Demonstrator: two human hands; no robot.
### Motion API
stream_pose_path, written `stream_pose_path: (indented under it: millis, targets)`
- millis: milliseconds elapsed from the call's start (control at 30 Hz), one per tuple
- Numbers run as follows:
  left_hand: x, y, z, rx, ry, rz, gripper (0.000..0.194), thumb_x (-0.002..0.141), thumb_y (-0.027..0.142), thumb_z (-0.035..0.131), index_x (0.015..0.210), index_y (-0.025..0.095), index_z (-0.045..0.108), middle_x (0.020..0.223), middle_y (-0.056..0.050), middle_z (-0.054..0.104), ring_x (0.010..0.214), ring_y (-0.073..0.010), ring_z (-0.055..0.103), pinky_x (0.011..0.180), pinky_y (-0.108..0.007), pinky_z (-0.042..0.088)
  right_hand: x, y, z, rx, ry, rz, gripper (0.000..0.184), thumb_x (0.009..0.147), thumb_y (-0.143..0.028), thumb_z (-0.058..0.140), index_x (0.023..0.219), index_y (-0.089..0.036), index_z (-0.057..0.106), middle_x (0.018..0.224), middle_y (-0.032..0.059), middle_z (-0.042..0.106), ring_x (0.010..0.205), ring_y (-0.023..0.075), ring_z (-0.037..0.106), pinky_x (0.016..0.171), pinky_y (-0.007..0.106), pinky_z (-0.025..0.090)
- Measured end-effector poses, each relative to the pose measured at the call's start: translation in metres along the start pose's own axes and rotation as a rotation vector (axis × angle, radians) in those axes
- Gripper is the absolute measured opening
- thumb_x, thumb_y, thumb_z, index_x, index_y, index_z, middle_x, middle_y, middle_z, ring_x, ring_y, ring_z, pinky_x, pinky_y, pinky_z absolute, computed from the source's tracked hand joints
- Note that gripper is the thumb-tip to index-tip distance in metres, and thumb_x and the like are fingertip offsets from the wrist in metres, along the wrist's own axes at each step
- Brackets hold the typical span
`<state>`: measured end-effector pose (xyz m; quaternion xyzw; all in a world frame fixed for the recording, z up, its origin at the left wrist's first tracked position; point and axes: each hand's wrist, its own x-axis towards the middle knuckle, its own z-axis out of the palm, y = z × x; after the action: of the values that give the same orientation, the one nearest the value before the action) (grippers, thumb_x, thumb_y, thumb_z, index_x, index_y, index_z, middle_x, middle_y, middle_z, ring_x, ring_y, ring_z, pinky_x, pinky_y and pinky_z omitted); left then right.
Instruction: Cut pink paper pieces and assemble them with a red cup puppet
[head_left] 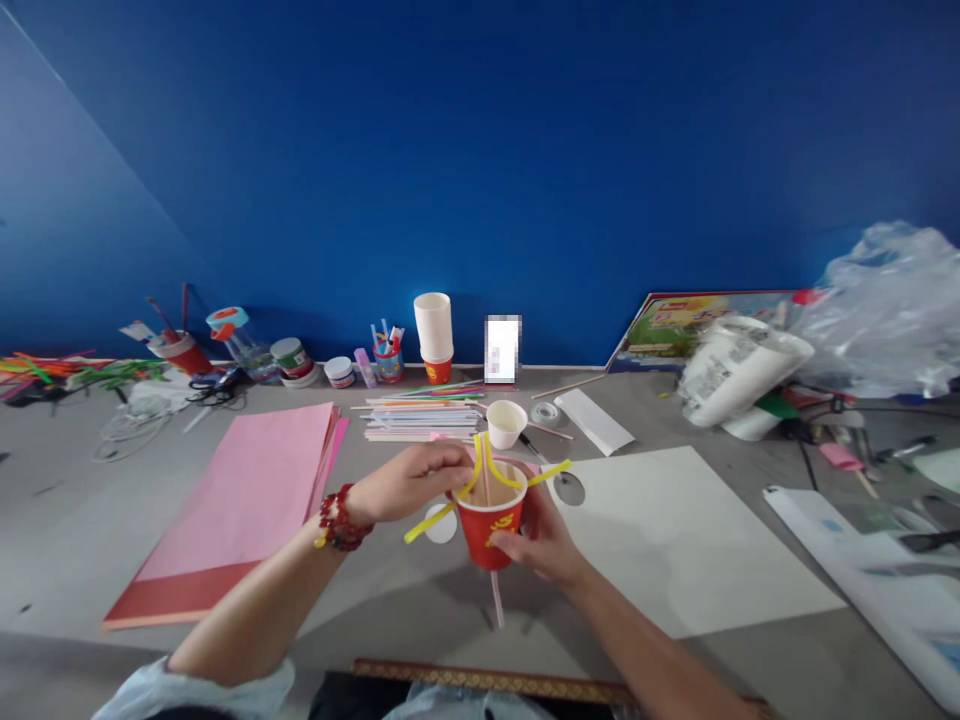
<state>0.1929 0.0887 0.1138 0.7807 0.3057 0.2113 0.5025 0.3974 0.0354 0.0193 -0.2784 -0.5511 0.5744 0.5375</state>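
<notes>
My right hand (546, 538) wraps round a red paper cup (484, 530) with a white rim and yellow lettering, held upright above the table. A pale pink straw (497, 600) sticks out below its base, and a thin pale stick shows inside. Two bent yellow strips (429, 523) rise to the middle over the cup and reach out past its left and right sides; whether they are straws or pipe cleaners is unclear. At the left rim, my left hand (431, 475) is closed, its fingertips pinching the left yellow strip. Under the strip lies a white paper disc (441, 523).
Pink paper sheets (247, 480) lie left, and a white sheet (690, 540) with a round hole lies right. Behind the hands are loose straws (420, 420), a white cup (506, 425), tape (545, 412) and stacked cups (433, 330). A plastic bag (885, 310) sits at far right.
</notes>
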Motion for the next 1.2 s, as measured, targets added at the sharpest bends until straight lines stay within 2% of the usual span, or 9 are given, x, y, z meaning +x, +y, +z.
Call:
stream_pose_path:
  millis: [133,267,333,433,533,700,900,1000,1200]
  targets:
    - [-0.008,-0.021,0.005,-0.254,0.129,0.149,0.043,0.096,0.033,0.048,0.138,0.024,0.047,0.119,-0.011,0.058,0.100,-0.0213,0.058,0.088,-0.036,0.047,0.002,-0.001,0.001,-0.030,0.059,-0.023,0.062,0.073,-0.039,0.079,0.126,-0.028,0.049,0.126,0.0092,0.060,0.111,0.0257,0.060,0.090,0.038,0.052]
    - [-0.018,-0.044,0.027,-0.454,-0.024,0.232,0.077,0.083,0.030,0.071,0.149,0.031,0.032,0.152,-0.011,0.035,0.138,-0.0335,0.035,0.112,-0.048,0.030,0.003,0.000,0.004,-0.073,0.082,-0.043,0.062,0.072,-0.039,0.080,0.125,-0.029,0.050,0.123,0.0077,0.059,0.107,0.0245,0.061,0.087,0.035,0.054]
    - [-0.020,-0.049,0.044,-0.546,0.050,0.199,0.087,0.077,0.032,0.077,0.150,0.030,0.030,0.152,-0.012,0.037,0.137,-0.0347,0.036,0.112,-0.048,0.031,0.003,0.001,0.006,-0.130,0.099,-0.053,0.064,0.070,-0.038,0.082,0.124,-0.029,0.050,0.122,0.0071,0.058,0.103,0.0235,0.061,0.082,0.033,0.055]
    - [-0.018,-0.050,0.065,-0.689,0.241,0.101,0.075,0.083,0.035,0.072,0.148,0.028,0.035,0.141,-0.013,0.051,0.128,-0.0308,0.049,0.106,-0.042,0.039,0.002,0.003,0.007,-0.228,0.121,-0.032,0.064,0.068,-0.038,0.084,0.122,-0.027,0.051,0.116,0.0066,0.059,0.095,0.0214,0.062,0.073,0.029,0.056]
    - [-0.015,-0.049,0.073,-0.788,0.308,0.042,0.065,0.084,0.034,0.071,0.143,0.027,0.043,0.132,-0.011,0.060,0.119,-0.0283,0.056,0.101,-0.038,0.044,0.002,0.003,0.004,-0.255,0.081,-0.011,0.062,0.069,-0.044,0.082,0.120,-0.025,0.053,0.111,0.0072,0.060,0.090,0.0212,0.063,0.068,0.028,0.056]
    - [-0.015,-0.052,0.063,-0.882,0.411,-0.014,0.059,0.074,0.039,0.078,0.126,0.020,0.059,0.121,-0.013,0.066,0.109,-0.0298,0.063,0.089,-0.037,0.052,0.004,-0.001,-0.005,-0.237,0.025,-0.059,0.057,0.076,-0.047,0.075,0.123,-0.026,0.052,0.120,0.0103,0.056,0.088,0.0206,0.062,0.068,0.031,0.055]
    - [-0.025,-0.061,0.024,-0.881,0.857,-0.128,0.048,0.072,0.046,0.077,0.108,0.018,0.066,0.100,-0.008,0.073,0.086,-0.0241,0.070,0.070,-0.031,0.057,0.013,0.003,-0.016,-0.383,0.090,0.049,0.034,0.089,-0.039,0.062,0.119,-0.024,0.056,0.107,0.0074,0.062,0.077,0.0152,0.058,0.058,0.024,0.050]
    - [-0.032,-0.073,0.008,-0.826,0.872,-0.112,0.054,0.069,0.038,0.080,0.117,0.022,0.063,0.105,-0.005,0.072,0.090,-0.0230,0.070,0.071,-0.028,0.058,0.016,0.005,-0.017,-0.580,0.053,0.060,0.021,0.090,-0.038,0.061,0.102,-0.021,0.063,0.091,0.0051,0.066,0.076,0.0164,0.060,0.063,0.026,0.050]
    - [-0.038,-0.100,0.003,-0.906,0.853,-0.284,0.037,0.069,0.037,0.081,0.096,0.015,0.067,0.089,-0.008,0.074,0.072,-0.0213,0.071,0.062,-0.029,0.058,0.016,0.005,-0.008,-0.907,-0.132,-0.012,0.009,0.090,-0.025,0.060,0.085,-0.021,0.068,0.083,0.0026,0.069,0.075,0.0172,0.062,0.068,0.028,0.047]
